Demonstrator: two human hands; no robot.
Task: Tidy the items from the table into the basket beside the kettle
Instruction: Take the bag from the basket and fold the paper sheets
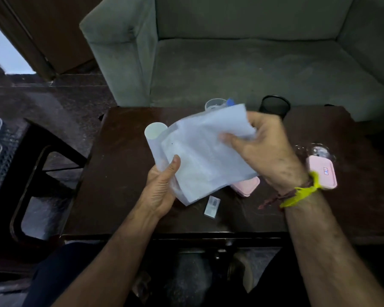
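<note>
Both my hands hold a bundle of white paper sheets (204, 156) above the dark wooden table (124, 196). My left hand (162, 189) grips the lower left corner, thumb on top; the sheets curl into a roll at the upper left. My right hand (264, 151) pinches the upper right edge. Under the paper lies a pink case (246, 187), partly hidden. A second pink case (321, 173) sits beside my right wrist. A small white packet with a barcode (212, 206) lies near the front. No basket or kettle is in view.
A clear plastic cup with a blue item (215, 104) and a black round holder (274, 106) stand at the table's far edge. A clear glass object (317, 151) lies at right. A grey sofa (253, 58) is behind the table, a dark chair frame (38, 173) to the left.
</note>
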